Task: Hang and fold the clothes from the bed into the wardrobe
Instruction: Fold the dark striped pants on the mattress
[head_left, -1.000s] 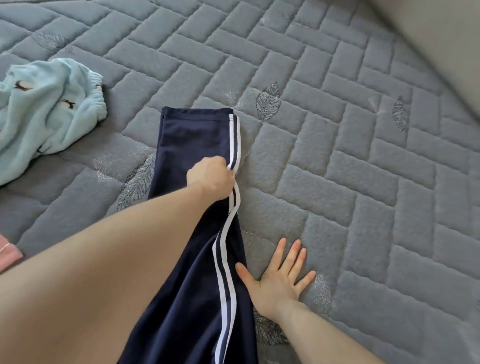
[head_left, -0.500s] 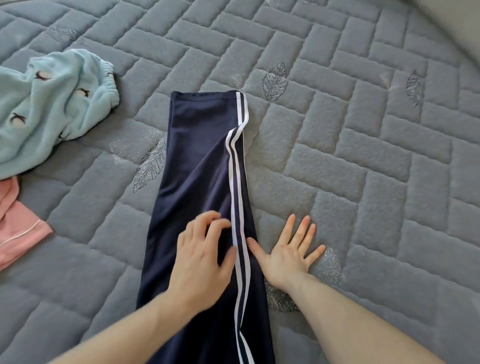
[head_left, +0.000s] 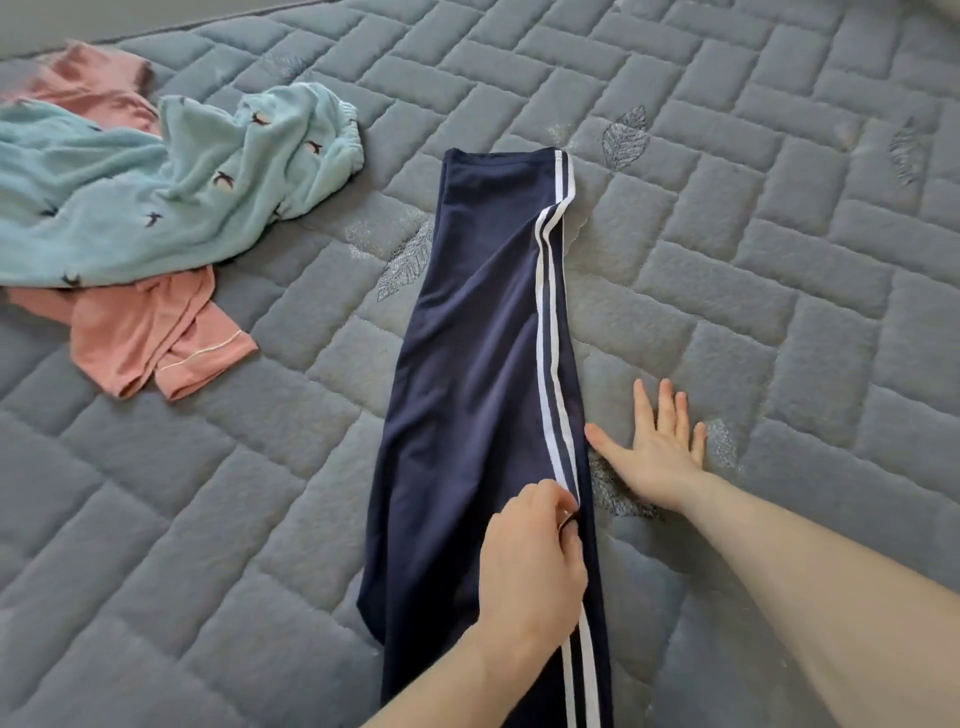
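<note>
While the trousers (head_left: 478, 364) run lengthwise away, the left hand (head_left: 530, 566) pinches their striped edge; the right hand (head_left: 660, 447) lies flat, fingers spread, beside it.

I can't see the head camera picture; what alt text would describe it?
A left hand pinches the white-striped edge of navy trousers laid on a grey quilted bed; the right hand lies flat beside them.

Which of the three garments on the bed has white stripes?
The navy trousers, pinched by the left hand; the light blue garment and pink garment have none.
</note>
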